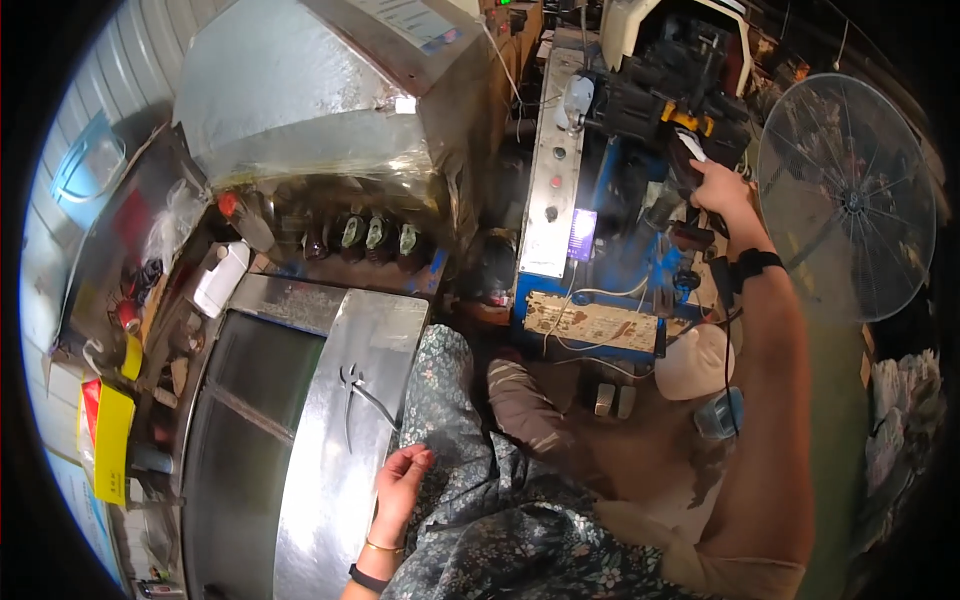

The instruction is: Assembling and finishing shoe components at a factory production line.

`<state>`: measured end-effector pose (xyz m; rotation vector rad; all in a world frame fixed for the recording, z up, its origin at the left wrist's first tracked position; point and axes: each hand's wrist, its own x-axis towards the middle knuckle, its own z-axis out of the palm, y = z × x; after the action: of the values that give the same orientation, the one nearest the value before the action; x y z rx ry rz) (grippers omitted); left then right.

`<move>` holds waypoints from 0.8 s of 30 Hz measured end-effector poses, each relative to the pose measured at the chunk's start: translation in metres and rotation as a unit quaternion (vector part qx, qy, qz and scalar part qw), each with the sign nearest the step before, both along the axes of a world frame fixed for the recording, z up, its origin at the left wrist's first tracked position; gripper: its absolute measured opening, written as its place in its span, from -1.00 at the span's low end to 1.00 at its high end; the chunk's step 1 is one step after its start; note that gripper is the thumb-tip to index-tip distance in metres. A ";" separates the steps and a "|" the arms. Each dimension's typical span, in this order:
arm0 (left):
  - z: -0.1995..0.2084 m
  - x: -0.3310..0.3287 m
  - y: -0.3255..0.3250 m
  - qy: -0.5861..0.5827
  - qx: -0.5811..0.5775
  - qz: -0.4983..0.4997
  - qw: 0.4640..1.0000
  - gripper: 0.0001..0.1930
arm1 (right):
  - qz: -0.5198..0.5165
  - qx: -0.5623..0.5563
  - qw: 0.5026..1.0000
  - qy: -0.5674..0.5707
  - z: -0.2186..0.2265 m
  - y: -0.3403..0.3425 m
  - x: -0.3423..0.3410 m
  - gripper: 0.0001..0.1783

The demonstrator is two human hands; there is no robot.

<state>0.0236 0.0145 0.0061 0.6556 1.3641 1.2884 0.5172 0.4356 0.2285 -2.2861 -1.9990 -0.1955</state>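
My right hand (724, 190) reaches far forward to the machine's working head (672, 100). Its fingers close on a dark, shoe-like piece (682, 165) that has a white patch on top; the far part of the piece merges with the dark machine. My left hand (400, 482) rests beside my thigh with its fingers curled in and the thumb against them. No object shows in that hand. A pair of metal pincers (365, 398) lies on the shiny metal panel (325, 480), just beyond my left hand.
Several dark shoes (375, 240) stand under a metal hood (300, 90). A control panel (550, 165) with buttons runs along the machine. On the right stands a large fan (850, 200). Below the machine are a white bucket (695, 362), foot pedals (613, 400) and loose cables.
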 end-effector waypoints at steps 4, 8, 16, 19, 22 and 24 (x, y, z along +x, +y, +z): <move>-0.006 0.008 -0.003 0.013 0.001 -0.039 0.999 -0.76 | -0.022 0.064 0.997 0.034 -0.047 -0.017 -0.031 -0.16; -0.005 0.014 -0.004 0.029 -0.001 -0.066 0.997 -0.75 | -0.034 0.104 0.993 0.044 -0.055 -0.028 -0.032 -0.20; -0.006 0.010 -0.001 0.017 0.012 -0.073 0.997 -0.77 | -0.048 0.105 0.993 0.034 -0.045 -0.035 -0.037 -0.29; -0.004 0.001 -0.008 0.026 -0.008 -0.030 0.999 -0.77 | -0.049 0.102 0.993 0.013 -0.034 -0.025 -0.045 -0.30; -0.015 -0.034 -0.027 0.099 0.037 -0.003 0.994 -0.80 | 0.014 0.147 0.989 0.024 -0.039 -0.001 -0.067 -0.34; -0.018 -0.056 -0.058 0.123 -0.007 0.141 0.982 -0.80 | 0.059 0.089 0.987 0.123 -0.021 -0.019 -0.118 -0.34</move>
<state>-0.0321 -0.0430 -0.0124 0.6443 1.7153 1.4536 0.3997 0.4165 0.2073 -1.9706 -1.9020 -0.0749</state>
